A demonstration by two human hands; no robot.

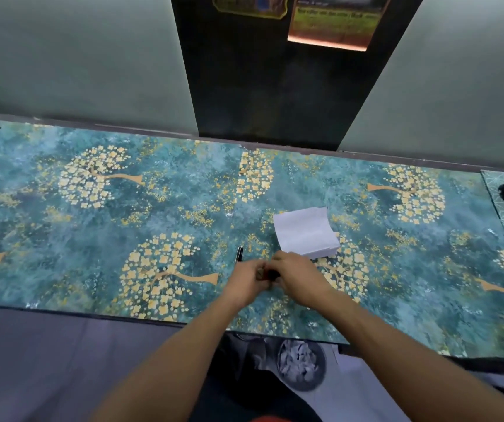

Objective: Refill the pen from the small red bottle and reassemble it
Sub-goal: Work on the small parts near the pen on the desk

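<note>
1. The left hand point(249, 277) and the right hand point(296, 274) are pressed close together over the table point(62, 269). Both are curled shut around something small between them.
2. Between the fingers I can see a dark bit with a touch of red point(267, 274). It may be the small red bottle or part of the pen — it is too blurry to tell which.
3. Just past the left hand, a thin black pen piece point(239, 254) lies flat on the table. Nobody is touching it.
4. Just past the right hand sits a folded white paper point(305, 231), likely there to catch drips.
5. I think these things are very light and smooth, so they could slip. The bottle should be held around its middle and kept upright, or ink may spill.
6. The pen parts look hard but thin — best pinched gently near the joint when twisting, not squeezed.
7. Below the table edge, nearer the person, stands a bin point(301, 363) with crumpled paper.
</note>
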